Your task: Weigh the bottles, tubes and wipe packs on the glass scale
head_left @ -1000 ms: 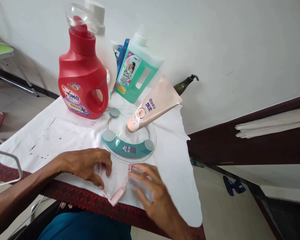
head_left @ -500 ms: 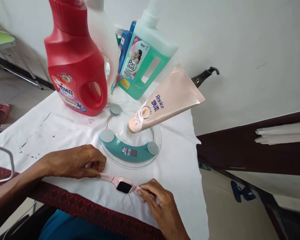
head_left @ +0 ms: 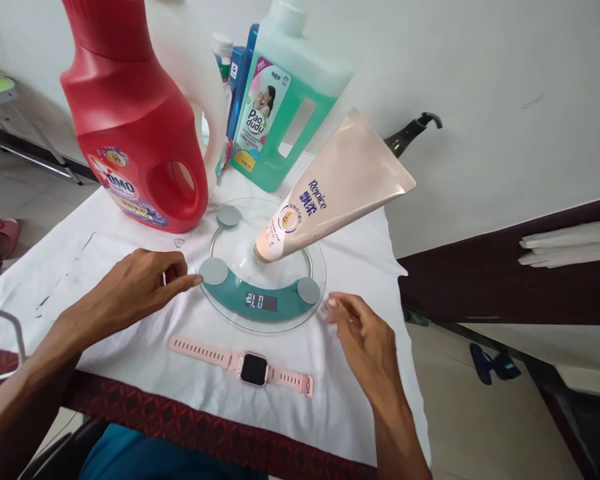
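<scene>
A pink smartwatch (head_left: 254, 369) lies flat on the white cloth with its strap stretched out and its screen dark. Behind it sits a round glass scale (head_left: 245, 297) with a teal band and a lit display. On the scale a pale pink Rejoice tube (head_left: 330, 190) stands on its cap. My left hand (head_left: 143, 283) is at the scale's left edge, thumb out and fingers loosely bent, holding nothing. By the right edge is my right hand (head_left: 363, 333), fingers curved and apart from the thumb, also bare. Whether either hand touches the glass, I cannot tell.
A red OMO detergent bottle (head_left: 135, 127) stands at the back left, beside a white jug (head_left: 185, 53). A green Paodudu bottle (head_left: 285, 100) is behind the scale. A dark pump bottle (head_left: 405, 137) shows behind the tube. Blue slippers (head_left: 495, 365) lie on the floor.
Both hands have let go of the watch, which now rests on the cloth. They have moved up to either side of the scale. The camera view has shifted slightly.
</scene>
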`<state>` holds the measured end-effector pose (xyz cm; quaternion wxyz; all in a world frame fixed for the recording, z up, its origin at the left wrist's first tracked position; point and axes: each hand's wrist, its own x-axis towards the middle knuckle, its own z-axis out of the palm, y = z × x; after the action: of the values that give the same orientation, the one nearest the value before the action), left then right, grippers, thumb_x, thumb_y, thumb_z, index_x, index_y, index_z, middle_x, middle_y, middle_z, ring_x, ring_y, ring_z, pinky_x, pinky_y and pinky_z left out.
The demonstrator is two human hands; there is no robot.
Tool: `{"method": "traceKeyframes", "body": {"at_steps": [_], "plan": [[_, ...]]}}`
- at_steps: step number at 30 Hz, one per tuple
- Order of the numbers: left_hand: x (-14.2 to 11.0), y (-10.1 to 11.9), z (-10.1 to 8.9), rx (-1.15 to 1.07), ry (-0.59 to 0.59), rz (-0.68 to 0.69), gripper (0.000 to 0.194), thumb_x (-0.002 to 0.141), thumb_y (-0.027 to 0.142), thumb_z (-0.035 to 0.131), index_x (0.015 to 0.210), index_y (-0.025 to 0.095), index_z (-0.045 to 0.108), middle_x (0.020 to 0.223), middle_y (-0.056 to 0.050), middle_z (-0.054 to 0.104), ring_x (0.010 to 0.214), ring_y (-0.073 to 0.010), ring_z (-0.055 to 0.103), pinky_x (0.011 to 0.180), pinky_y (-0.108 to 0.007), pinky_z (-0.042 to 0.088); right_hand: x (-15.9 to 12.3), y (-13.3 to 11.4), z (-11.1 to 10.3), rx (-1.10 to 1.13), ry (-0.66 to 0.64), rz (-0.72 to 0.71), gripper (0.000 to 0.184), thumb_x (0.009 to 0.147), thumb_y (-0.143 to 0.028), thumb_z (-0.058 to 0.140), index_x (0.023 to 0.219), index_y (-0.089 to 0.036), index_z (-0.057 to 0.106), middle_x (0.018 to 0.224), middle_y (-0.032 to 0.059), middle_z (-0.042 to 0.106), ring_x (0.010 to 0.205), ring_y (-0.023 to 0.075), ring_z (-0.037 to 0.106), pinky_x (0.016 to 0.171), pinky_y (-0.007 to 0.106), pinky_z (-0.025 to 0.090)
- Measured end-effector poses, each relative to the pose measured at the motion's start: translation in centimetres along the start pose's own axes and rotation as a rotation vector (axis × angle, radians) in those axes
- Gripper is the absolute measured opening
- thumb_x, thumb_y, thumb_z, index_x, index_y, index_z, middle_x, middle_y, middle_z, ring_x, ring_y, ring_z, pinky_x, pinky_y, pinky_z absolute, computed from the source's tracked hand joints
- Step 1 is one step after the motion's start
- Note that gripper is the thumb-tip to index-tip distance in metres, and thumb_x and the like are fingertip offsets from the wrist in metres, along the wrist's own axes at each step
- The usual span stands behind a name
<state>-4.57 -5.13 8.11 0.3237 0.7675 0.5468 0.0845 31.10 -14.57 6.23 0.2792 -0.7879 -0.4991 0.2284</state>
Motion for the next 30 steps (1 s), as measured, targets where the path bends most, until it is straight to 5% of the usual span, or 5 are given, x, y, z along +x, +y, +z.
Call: {"method": "traceKeyframes", "body": {"at_steps": [2,6,15,22,30], "plan": [[0.3,0.1,0.8,0.023,0.115,-0.066,0.045,0.1,0.063,0.05,0.095,0.021,0.064,0.075,-0.003,0.07,0.068,-0.0204,0.063,0.062,-0.031,0.04,2.4,0.1,0.8,0.072,0.014,0.044,0.065,0.09,-0.083,0.053,0.098,-0.021,0.072,0.085,0.0075,0.076,0.071,0.0222,0.067,0.067,0.035,0.052],[1.0,0.6,2.5,-0.03,0.145,-0.043,0.037,0.101,0.057,0.045,0.098,0.022,0.056,0.084,-0.006,0.072,0.076,-0.0241,0.067,0.068,-0.034,0.043,5.4,0.5,2.6,0.222,0.083,0.064,0.064,0.087,-0.083,0.059,0.092,-0.02,0.07,0.086,0.0091,0.076,0.064,0.0185,0.063,0.059,0.031,0.046],[1.6,0.9,2.8,-0.135,0.205,-0.063,0.039,0.097,0.06,0.05,0.081,0.024,0.051,0.064,0.001,0.061,0.061,-0.0188,0.056,0.063,-0.033,0.039,6.7,1.7,4.6,0.543,0.113,0.114,0.043,0.085,-0.061,0.071,0.091,-0.018,0.072,0.066,-0.0008,0.062,0.049,0.0101,0.046,0.049,0.026,0.037],[1.5,1.1,3.4,-0.217,0.176,-0.03,0.041,0.097,0.059,0.053,0.083,0.022,0.06,0.063,0.001,0.061,0.058,-0.0167,0.054,0.06,-0.031,0.037,6.7,2.7,4.2,0.391,0.235,0.195,0.046,0.084,-0.066,0.066,0.079,-0.02,0.068,0.059,0.0002,0.061,0.047,0.0136,0.047,0.048,0.029,0.036],[0.9,2.0,4.0,-0.275,0.057,0.025,0.04,0.1,0.054,0.053,0.087,0.018,0.063,0.065,0.0,0.062,0.059,-0.0146,0.051,0.062,-0.03,0.039,5.5,2.8,1.7,-0.035,0.29,0.167,0.055,0.089,-0.069,0.052,0.056,-0.026,0.059,0.052,0.0059,0.063,0.053,0.0229,0.055,0.065,0.039,0.044]]}}
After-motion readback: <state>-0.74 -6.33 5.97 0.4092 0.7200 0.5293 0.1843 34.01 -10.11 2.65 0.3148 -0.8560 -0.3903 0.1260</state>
